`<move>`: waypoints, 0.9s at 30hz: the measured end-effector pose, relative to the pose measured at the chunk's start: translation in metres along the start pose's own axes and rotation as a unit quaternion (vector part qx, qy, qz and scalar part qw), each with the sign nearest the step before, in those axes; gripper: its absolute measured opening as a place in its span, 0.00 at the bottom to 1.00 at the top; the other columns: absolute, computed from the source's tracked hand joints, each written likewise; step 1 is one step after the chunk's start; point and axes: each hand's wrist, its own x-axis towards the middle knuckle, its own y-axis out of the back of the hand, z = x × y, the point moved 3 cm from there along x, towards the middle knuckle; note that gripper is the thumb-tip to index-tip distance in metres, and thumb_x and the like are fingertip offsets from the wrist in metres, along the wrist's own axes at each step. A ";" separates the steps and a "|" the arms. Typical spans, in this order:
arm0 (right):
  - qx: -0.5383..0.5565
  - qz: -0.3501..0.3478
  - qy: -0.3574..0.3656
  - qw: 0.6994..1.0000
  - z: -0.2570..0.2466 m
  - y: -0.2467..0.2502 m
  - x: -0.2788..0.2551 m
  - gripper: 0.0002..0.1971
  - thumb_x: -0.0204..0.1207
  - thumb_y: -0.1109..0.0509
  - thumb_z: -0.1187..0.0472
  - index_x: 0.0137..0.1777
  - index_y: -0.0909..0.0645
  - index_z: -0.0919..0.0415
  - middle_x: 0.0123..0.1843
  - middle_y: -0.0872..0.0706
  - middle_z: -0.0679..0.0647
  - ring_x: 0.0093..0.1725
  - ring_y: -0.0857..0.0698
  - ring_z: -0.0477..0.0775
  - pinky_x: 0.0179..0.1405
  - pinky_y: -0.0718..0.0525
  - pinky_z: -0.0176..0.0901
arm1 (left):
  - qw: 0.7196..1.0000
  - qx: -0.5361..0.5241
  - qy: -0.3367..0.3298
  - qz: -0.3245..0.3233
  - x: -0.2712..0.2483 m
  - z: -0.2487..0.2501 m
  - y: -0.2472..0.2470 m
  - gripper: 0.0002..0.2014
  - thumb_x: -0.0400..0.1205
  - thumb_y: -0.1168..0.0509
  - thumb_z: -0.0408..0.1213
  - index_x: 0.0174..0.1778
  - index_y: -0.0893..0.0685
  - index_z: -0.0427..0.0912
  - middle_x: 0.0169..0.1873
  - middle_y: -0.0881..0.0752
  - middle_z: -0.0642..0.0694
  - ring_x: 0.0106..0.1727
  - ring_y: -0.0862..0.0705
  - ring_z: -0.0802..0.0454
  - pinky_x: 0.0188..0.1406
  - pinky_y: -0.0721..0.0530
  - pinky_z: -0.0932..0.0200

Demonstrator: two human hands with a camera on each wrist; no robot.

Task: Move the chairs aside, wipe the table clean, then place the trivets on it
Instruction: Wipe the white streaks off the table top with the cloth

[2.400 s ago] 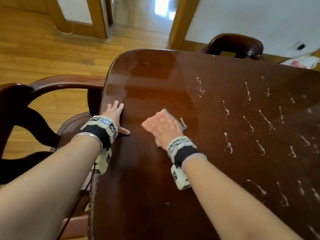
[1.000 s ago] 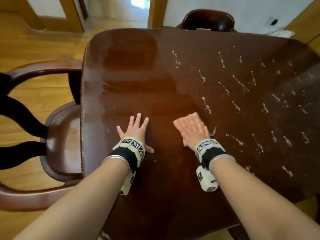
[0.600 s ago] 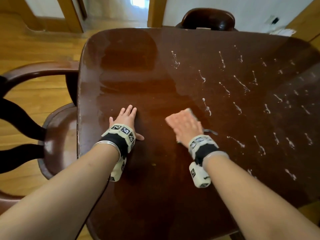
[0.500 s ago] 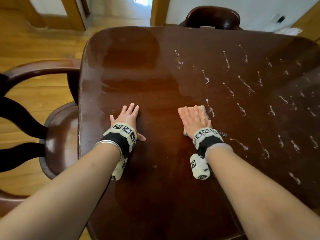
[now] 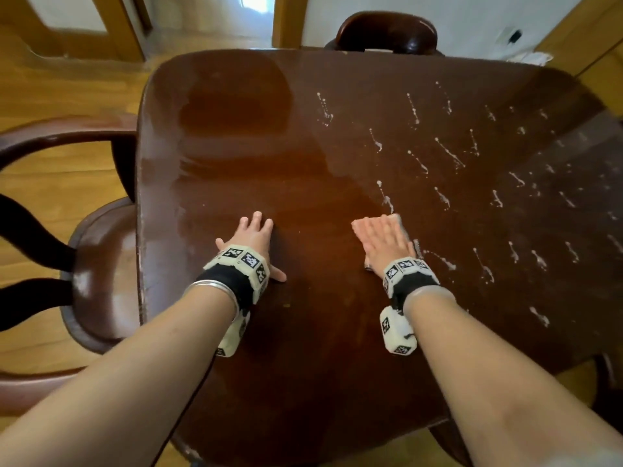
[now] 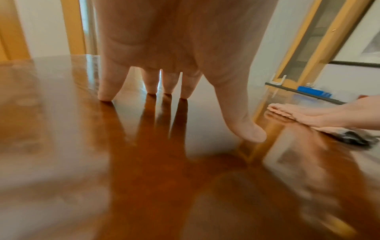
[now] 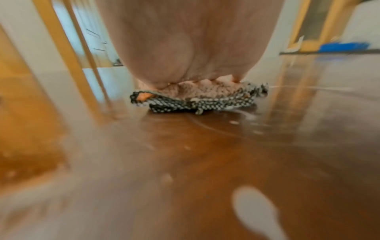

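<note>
Doorway daylight; wrist views perhaps motion-blurred

My table is glossy dark reddish-brown, streaked with white splatters. The cloth under my palm is pinkish-beige with a black-and-white speckled edge. My wristbands are cream and black, bearing black-and-white square markers.

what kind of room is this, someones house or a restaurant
Most likely the dining area of a home. A dark polished wooden table has matching carved wooden chairs at its left side and far end, and around them are a wood plank floor and an open doorway to another room.
</note>
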 end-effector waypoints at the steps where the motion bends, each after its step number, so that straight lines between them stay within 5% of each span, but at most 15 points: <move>1: 0.000 0.001 -0.007 1.000 -0.004 -0.005 -0.009 0.38 0.82 0.53 0.62 0.79 0.75 0.37 0.84 0.74 0.50 0.82 0.72 0.59 0.82 0.61 0.66 | 1.000 0.009 -0.008 -0.011 -0.006 0.009 -0.009 0.62 0.63 0.21 0.57 0.84 0.57 0.50 0.83 0.63 0.52 0.84 0.61 0.47 0.73 0.45 0.24; 3: 0.015 -0.004 0.012 1.000 -0.022 -0.016 -0.035 0.41 0.82 0.45 0.65 0.82 0.69 0.38 0.84 0.73 0.49 0.82 0.73 0.60 0.81 0.64 0.65 | 0.999 0.022 -0.014 -0.030 -0.015 0.027 -0.026 0.63 0.65 0.21 0.56 0.84 0.61 0.49 0.83 0.65 0.53 0.83 0.64 0.46 0.73 0.47 0.23; 7: -0.036 -0.019 0.100 0.994 0.002 -0.034 -0.057 0.37 0.87 0.49 0.60 0.81 0.73 0.39 0.82 0.77 0.45 0.81 0.74 0.54 0.82 0.62 0.62 | 0.999 0.020 -0.009 -0.034 -0.026 0.038 -0.042 0.64 0.65 0.21 0.55 0.83 0.63 0.50 0.82 0.67 0.54 0.83 0.66 0.45 0.73 0.49 0.22; 12: 0.023 -0.014 -0.027 0.999 0.059 -0.036 -0.051 0.32 0.81 0.64 0.60 0.82 0.71 0.41 0.85 0.72 0.51 0.83 0.71 0.60 0.82 0.59 0.68 | 0.999 0.011 -0.002 -0.035 -0.041 0.042 -0.059 0.65 0.64 0.21 0.56 0.83 0.63 0.52 0.82 0.68 0.54 0.83 0.67 0.43 0.72 0.50 0.20; 14: 0.040 -0.031 -0.038 0.998 0.039 -0.034 -0.053 0.34 0.85 0.57 0.62 0.82 0.70 0.39 0.84 0.74 0.50 0.82 0.71 0.62 0.81 0.63 0.68 | 0.999 0.007 0.017 -0.029 -0.044 0.048 -0.065 0.66 0.63 0.21 0.57 0.83 0.65 0.51 0.81 0.69 0.53 0.82 0.68 0.42 0.71 0.51 0.19; 18: 0.001 -0.008 0.083 0.997 -0.007 -0.031 -0.060 0.42 0.81 0.43 0.63 0.80 0.67 0.32 0.85 0.71 0.46 0.82 0.72 0.60 0.80 0.60 0.69 | 0.998 -0.031 0.058 -0.024 -0.044 0.063 -0.071 0.69 0.60 0.19 0.57 0.82 0.66 0.51 0.81 0.71 0.53 0.82 0.70 0.40 0.69 0.49 0.16; 21: -0.026 -0.027 0.138 0.990 0.016 -0.045 -0.076 0.29 0.87 0.56 0.48 0.80 0.70 0.33 0.82 0.74 0.37 0.82 0.73 0.49 0.82 0.61 0.59 | 0.997 -0.037 0.065 -0.028 -0.051 0.084 -0.084 0.68 0.59 0.19 0.56 0.82 0.66 0.57 0.80 0.73 0.52 0.80 0.71 0.35 0.67 0.48 0.15; 27: 0.035 -0.043 0.021 0.998 0.104 -0.048 -0.090 0.27 0.87 0.62 0.46 0.80 0.72 0.35 0.82 0.76 0.41 0.82 0.73 0.51 0.82 0.65 0.59 | 0.997 -0.023 0.063 -0.027 -0.066 0.112 -0.108 0.64 0.64 0.21 0.56 0.81 0.66 0.60 0.80 0.74 0.53 0.80 0.70 0.34 0.67 0.48 0.15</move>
